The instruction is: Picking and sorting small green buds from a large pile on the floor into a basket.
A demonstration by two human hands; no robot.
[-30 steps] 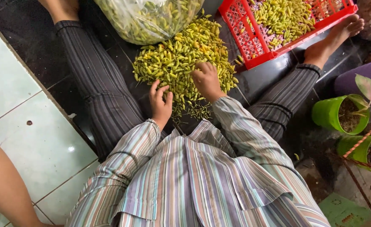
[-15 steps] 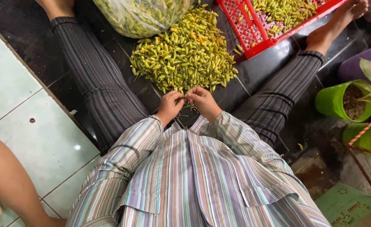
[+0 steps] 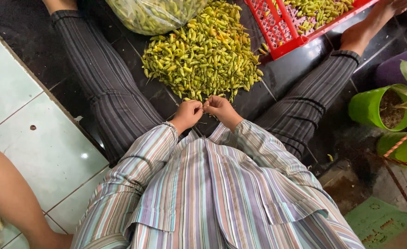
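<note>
You are pinching something tiny between your left hand (image 3: 188, 114) and right hand (image 3: 219, 108) just below the chili pile (image 3: 203, 50), so it may be slipping onto the dark floor (image 3: 282, 74).

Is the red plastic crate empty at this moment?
No, the red crate holds many yellow-green chili peppers inside it.

Soft, even daylight, a small glare spot on the pale floor tiles (image 3: 37, 152), sharp focus throughout, slight wide-angle stretch at edges.
</note>
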